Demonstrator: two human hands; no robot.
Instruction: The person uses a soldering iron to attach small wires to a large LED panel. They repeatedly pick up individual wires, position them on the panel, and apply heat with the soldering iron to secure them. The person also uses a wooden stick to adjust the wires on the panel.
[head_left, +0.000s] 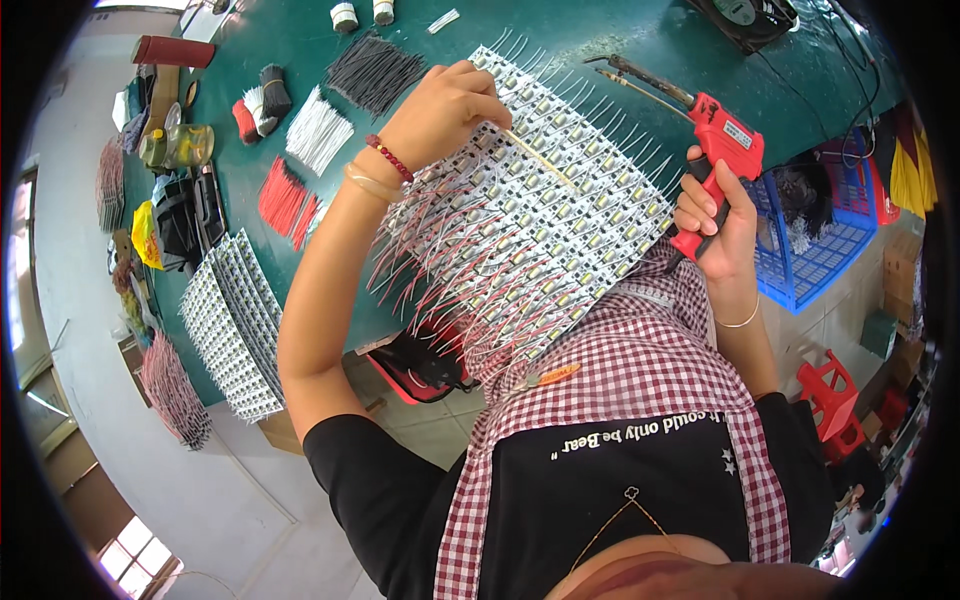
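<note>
My left hand (455, 108) is closed around a thin pale stick (540, 155), which slants down over a large circuit board panel (545, 220). Rows of small LED pieces cover this white panel. Pale wires stick out along its far right edge, and red and dark wires hang in a fringe over its lower left side. In my right hand (722, 215) is a red soldering gun (727, 140), gripped by its handle. Its metal tip points left, above the panel's far edge, apart from the board. The panel's near edge rests by my checked apron (620, 370).
On the green table (240, 45) lie loose black wires (375, 75), white wires (320, 130) and red wires (287, 203). Several more LED panels (235, 330) are stacked at the left edge. A blue basket (810, 265) and a red stool (832, 400) stand to the right.
</note>
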